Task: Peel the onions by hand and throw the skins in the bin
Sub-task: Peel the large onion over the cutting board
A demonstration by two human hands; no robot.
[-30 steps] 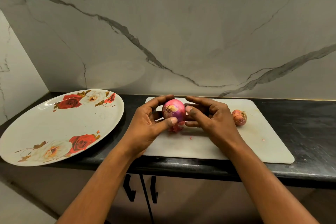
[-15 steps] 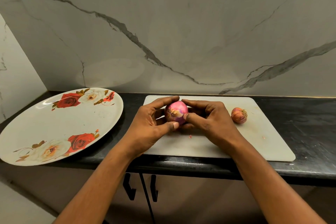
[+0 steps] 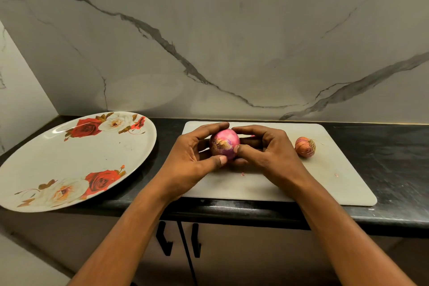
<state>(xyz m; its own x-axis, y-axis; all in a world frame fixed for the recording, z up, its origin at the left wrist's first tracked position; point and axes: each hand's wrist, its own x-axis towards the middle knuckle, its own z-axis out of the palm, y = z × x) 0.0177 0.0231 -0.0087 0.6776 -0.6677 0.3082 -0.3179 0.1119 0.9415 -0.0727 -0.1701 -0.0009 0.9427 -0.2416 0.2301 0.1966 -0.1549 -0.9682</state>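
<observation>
A marble wall point(image 3: 232, 30) with dark veins stands behind a black table point(image 3: 383, 146). On the left part of the table lies a big oval plate point(image 3: 69, 158), white with red and cream roses. To its right lies a pale cutting board point(image 3: 325, 181), its near edge close to the table's front edge. Below the table are cupboard doors with two black handles point(image 3: 164, 241).

Both hands meet over the left half of the board. The left hand point(image 3: 190, 162) has a medium grip on the big onion point(image 3: 224, 144): the forefinger curves over the top and the thumb presses its lower front. The right hand point(image 3: 271, 155) has a narrower grip, its thumb tip on the onion's right side and its fingers curled behind it. The pink-purple onion is between the two hands, just above the board, its rooty end facing the camera.

A small onion point(image 3: 305, 147) in its brown skin lies on the board just beside the right hand, apart from it. A tiny pink scrap point(image 3: 242, 174) lies on the board below the hands.
</observation>
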